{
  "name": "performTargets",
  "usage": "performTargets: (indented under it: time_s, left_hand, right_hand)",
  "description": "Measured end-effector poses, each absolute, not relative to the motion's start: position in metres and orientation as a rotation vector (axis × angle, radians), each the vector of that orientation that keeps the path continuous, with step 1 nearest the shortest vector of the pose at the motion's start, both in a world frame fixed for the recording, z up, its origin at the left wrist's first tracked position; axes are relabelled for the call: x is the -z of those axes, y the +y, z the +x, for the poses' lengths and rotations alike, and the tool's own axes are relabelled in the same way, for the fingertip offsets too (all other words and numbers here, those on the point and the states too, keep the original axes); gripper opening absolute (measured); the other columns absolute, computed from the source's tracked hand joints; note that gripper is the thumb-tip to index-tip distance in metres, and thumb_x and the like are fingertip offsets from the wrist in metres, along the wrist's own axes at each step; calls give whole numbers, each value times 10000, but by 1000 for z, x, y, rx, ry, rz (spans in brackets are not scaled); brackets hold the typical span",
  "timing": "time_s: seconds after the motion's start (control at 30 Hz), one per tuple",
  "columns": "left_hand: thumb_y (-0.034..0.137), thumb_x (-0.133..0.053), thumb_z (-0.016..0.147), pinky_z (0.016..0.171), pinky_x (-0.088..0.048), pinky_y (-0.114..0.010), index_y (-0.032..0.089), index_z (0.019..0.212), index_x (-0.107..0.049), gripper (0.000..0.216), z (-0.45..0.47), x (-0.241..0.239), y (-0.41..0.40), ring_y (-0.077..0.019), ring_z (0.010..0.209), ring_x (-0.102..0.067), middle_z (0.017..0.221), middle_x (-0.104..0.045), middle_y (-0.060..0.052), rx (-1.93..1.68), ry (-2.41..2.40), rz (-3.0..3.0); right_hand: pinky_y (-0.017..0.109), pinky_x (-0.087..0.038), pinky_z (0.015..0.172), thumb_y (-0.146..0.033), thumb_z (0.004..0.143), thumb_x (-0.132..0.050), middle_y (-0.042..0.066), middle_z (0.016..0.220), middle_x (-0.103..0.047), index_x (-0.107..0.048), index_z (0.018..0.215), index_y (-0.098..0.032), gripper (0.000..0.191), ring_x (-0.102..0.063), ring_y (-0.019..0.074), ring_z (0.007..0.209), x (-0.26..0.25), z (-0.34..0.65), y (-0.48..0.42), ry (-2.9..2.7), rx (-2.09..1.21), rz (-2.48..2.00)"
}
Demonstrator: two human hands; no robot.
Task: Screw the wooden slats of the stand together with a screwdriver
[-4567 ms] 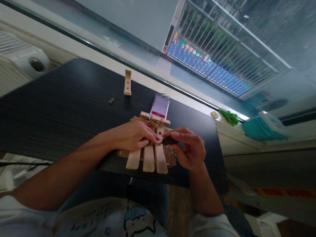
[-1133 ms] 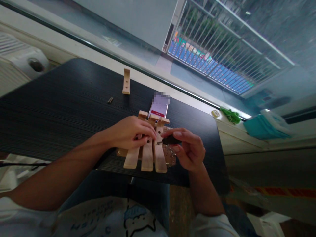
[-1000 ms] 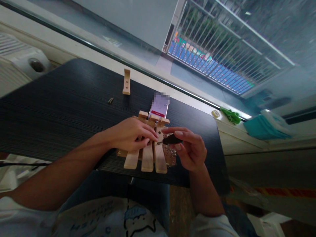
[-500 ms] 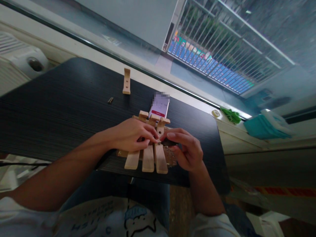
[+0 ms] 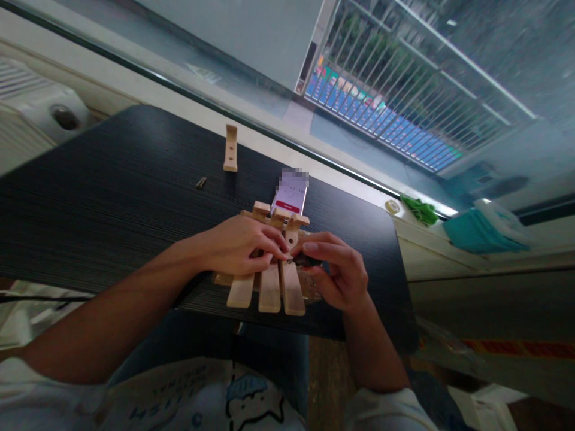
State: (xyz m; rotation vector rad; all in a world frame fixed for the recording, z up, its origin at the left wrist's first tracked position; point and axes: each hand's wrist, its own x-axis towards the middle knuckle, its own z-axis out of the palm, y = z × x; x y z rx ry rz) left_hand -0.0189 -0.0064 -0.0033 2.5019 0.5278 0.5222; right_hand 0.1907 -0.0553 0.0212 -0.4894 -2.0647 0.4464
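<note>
Resting a loosely curled left hand (image 5: 242, 242), grip unclear, on three wooden hooks (image 5: 270, 292) already aligned at frame centre, pinching a dark screwdriver-like tool (image 5: 311, 260) in the right hand (image 5: 340, 264), with a fourth hook (image 5: 230, 157) and screws (image 5: 201, 182), upper centre-left, apparently unattached.

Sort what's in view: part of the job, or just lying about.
Job: dark-handled tool in the right hand; three wooden hooks; probably the similar loose hook and what look like small screws.

Just lying about, apparently: phone; green cloth; teal packet.
</note>
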Motion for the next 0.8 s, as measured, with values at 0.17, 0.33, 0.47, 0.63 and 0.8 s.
performTargets:
  time_s: [0.17, 0.33, 0.47, 0.63, 0.8]
  left_hand:
    - [118, -537, 783, 761, -449, -236, 228, 981, -772, 327, -19, 4, -6, -162, 864, -682, 1061, -738, -10, -513, 540, 2504]
    - [115, -529, 789, 768, -447, -229, 224, 973, -772, 324, -19, 3, -7, -155, 866, -684, 1062, -740, -4, -518, 537, 2503]
    - [107, -529, 776, 732, -439, -214, 221, 942, -777, 320, -18, 2, -7, -136, 814, -677, 1044, -743, 0, -532, 532, 2501]
    - [110, -530, 779, 727, -436, -209, 215, 926, -778, 306, -19, 4, -7, -130, 811, -678, 1045, -743, 3, -520, 533, 2498]
    - [111, -516, 796, 767, -445, -216, 207, 970, -770, 323, -18, 4, -7, -141, 868, -686, 1078, -739, 1, -517, 545, 2488]
  right_hand:
    - [297, -591, 644, -195, 894, -591, 68, 966, -688, -520, 1289, -239, 404, -675, 157, 816, -20, 191, -55, -2034, -481, -464]
    - [288, -586, 634, -168, 875, -613, 55, 972, -680, -503, 1316, -270, 466, -670, 149, 798, -20, 191, -54, -2030, -480, -440]
    - [270, -576, 632, -143, 867, -618, 49, 976, -670, -507, 1321, -274, 486, -658, 136, 780, -22, 190, -54, -2057, -484, -416]
    - [255, -559, 604, -117, 854, -630, 51, 976, -657, -507, 1336, -268, 520, -640, 133, 776, -22, 190, -55, -2041, -505, -395]
    - [243, -544, 571, -95, 830, -659, 41, 951, -639, -509, 1341, -278, 563, -621, 125, 741, -20, 189, -55, -2010, -501, -405]
